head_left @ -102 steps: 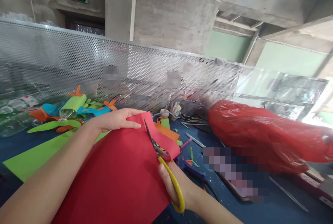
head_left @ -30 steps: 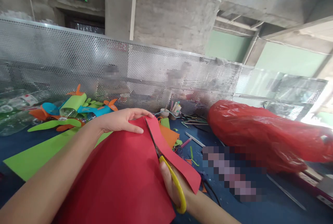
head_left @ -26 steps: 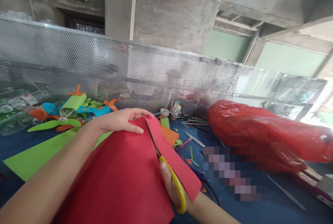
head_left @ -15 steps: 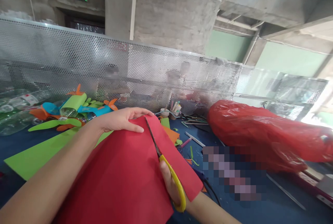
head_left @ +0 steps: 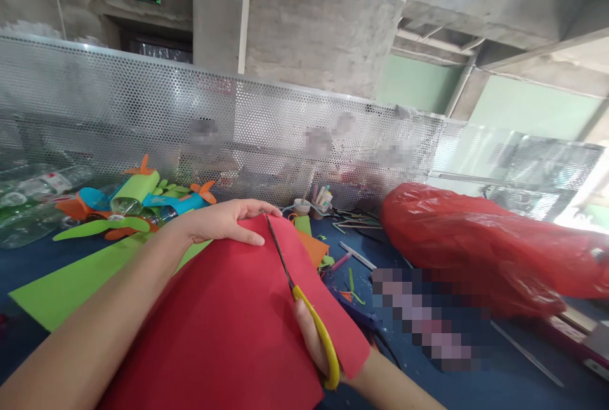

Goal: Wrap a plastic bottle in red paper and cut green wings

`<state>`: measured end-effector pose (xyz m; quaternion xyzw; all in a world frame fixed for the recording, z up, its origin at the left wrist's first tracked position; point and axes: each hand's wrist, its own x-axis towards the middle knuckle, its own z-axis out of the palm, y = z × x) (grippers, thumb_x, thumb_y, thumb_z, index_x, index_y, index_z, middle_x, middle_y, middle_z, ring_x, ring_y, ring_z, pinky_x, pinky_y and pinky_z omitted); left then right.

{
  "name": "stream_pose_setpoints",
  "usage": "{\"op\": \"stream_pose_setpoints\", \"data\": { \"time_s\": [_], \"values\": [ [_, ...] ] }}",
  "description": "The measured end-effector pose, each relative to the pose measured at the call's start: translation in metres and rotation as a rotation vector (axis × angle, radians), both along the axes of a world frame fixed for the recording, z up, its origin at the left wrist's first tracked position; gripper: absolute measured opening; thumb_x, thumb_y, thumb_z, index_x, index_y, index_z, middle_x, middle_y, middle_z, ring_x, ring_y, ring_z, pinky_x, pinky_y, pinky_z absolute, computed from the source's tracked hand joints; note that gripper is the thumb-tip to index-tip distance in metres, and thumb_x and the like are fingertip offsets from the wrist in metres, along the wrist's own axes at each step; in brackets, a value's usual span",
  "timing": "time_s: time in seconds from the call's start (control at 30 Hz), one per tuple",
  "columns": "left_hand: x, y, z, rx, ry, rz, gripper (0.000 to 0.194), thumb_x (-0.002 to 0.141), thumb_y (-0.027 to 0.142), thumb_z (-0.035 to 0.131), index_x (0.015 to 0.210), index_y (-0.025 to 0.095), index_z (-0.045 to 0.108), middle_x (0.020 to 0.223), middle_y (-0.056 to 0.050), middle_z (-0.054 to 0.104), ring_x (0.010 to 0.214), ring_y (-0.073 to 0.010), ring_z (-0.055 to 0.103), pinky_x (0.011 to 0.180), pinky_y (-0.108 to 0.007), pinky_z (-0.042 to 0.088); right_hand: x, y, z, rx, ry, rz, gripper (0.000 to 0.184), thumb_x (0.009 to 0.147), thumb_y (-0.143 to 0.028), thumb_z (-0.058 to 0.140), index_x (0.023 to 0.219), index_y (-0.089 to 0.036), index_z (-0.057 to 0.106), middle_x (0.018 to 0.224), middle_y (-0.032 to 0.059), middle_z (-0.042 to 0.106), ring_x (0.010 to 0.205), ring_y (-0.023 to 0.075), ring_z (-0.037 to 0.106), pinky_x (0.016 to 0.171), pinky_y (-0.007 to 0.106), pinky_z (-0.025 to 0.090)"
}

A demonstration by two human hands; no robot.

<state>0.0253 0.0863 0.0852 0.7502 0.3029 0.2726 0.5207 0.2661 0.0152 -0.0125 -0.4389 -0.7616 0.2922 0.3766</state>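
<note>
A large sheet of red paper (head_left: 219,308) fills the lower middle of the head view. My left hand (head_left: 228,223) pinches its far edge, thumb on top and fingers behind. My right hand (head_left: 311,337) grips a pair of scissors (head_left: 314,321) with yellow handles, its thumb in the near loop. The dark blades point away from me along the paper, their tips close to the far edge beside my left hand. To the right of the blades a long cut strip (head_left: 328,308) of the red sheet hangs over my right wrist. My right fingers are mostly hidden beneath the paper.
A light green sheet (head_left: 80,277) lies under my left forearm. Bottles with paper propellers (head_left: 136,191) and clear bottles (head_left: 42,191) stand at left. A cup of pens (head_left: 321,204) is by the perforated metal screen (head_left: 266,118). A red plastic bag (head_left: 466,238) bulges at right.
The red strip right of the blades has curved and sagged slightly lower. Both hands keep nearly the same place, and the scissors have barely shifted.
</note>
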Motion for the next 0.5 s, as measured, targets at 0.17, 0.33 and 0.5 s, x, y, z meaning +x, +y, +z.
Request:
{"op": "stream_pose_setpoints", "data": {
  "time_s": [0.17, 0.33, 0.5],
  "values": [
    [0.001, 0.003, -0.004, -0.022, -0.015, -0.008, 0.055, 0.073, 0.022, 0.076, 0.123, 0.03, 0.053, 0.132, -0.003, 0.057, 0.117, -0.0253, 0.057, 0.09, -0.037, 0.052, -0.002, 0.001, 0.004, -0.003, -0.047, 0.046, 0.067, 0.086, -0.065, 0.04, 0.136, -0.021, 0.051, 0.136, 0.0092, 0.055, 0.133, 0.0265, 0.042, 0.115, 0.043, 0.026],
    [0.0, 0.002, -0.002, -0.011, 0.001, -0.008, 0.056, 0.074, 0.023, 0.076, 0.124, 0.03, 0.051, 0.131, -0.004, 0.058, 0.116, -0.0259, 0.057, 0.09, -0.039, 0.052, -0.002, 0.001, 0.01, 0.072, -0.132, 0.074, 0.069, 0.088, -0.066, 0.03, 0.134, -0.019, 0.052, 0.134, 0.011, 0.056, 0.129, 0.0285, 0.047, 0.113, 0.042, 0.029],
    [-0.002, -0.001, 0.003, 0.053, 0.051, 0.011, 0.057, 0.074, 0.026, 0.075, 0.125, 0.03, 0.051, 0.131, -0.004, 0.057, 0.122, -0.0261, 0.053, 0.092, -0.038, 0.051, -0.001, 0.0, 0.014, 0.176, -0.276, 0.114, 0.067, 0.092, -0.06, 0.019, 0.128, -0.02, 0.059, 0.124, 0.0134, 0.063, 0.116, 0.0333, 0.058, 0.108, 0.051, 0.035]
  ]
}}
